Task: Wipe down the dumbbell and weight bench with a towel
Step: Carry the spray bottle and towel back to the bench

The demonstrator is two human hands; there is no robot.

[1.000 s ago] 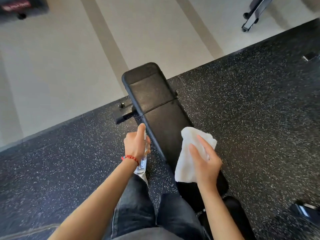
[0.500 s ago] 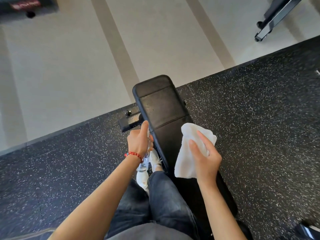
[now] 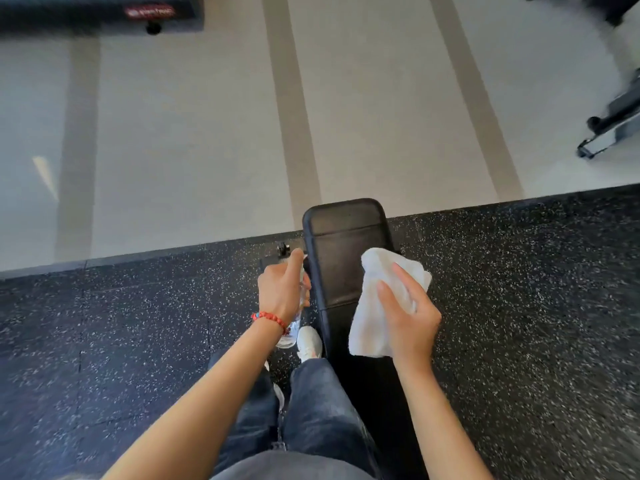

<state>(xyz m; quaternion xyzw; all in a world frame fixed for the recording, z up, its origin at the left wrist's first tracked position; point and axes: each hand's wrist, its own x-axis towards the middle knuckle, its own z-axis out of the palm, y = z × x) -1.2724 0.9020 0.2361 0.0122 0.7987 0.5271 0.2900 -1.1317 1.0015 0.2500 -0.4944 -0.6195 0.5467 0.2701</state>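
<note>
Dead ahead of the person and slightly R of centre, weight bench runs lengthwise away from the body, long axis roughly along the view direction, far end sitting right at the seam where the speckled rubber floor meets the pale floor. R hand grips a white towel, thumb across the front, other fingers wrapped behind; the towel hangs over the bench pad's R side, prob just above it, contact can't be confirmed. L hand is curled round a clear spray bottle, index finger up on top as if on the trigger, nozzle end at the bench's L edge; bottle looks mostly see-through, fill level not readable. Key relation: pad lies directly under/fwd of the towel hand, so R hand is the nearer one for wiping and strokes would go along the long axis, away from the body then back. My read: still at spray/prep stage, bench wipe not visibly begun. No dumbbell in view, so that half of the job can't be located from this angle. Jeans-clad legs and a white shoe stand on the bench's L side. Other gym kit sits at top L and far R, well apart.
</note>
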